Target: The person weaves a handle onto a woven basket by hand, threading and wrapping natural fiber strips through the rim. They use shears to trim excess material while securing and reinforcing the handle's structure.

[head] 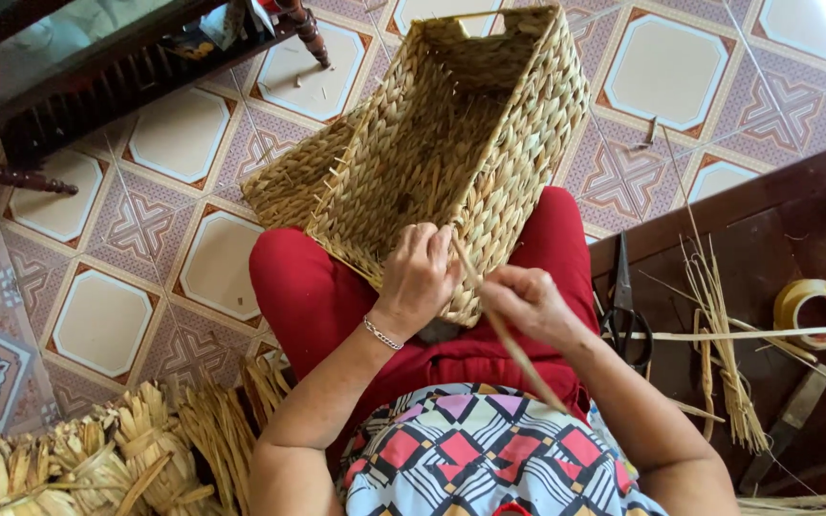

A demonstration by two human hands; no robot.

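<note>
- Basket [451,143] on lap, rim toward person; light, stiff weave, probably best held at rim.
- Left hand [420,277] fingers curled on rim.
- Right hand [528,304] pinches strand [513,349], thin, bendy.

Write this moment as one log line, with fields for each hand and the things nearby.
left hand: on woven basket rim | right hand: pinching fibre strand | basket: on lap | scissors, tape roll: dark board at right
</note>
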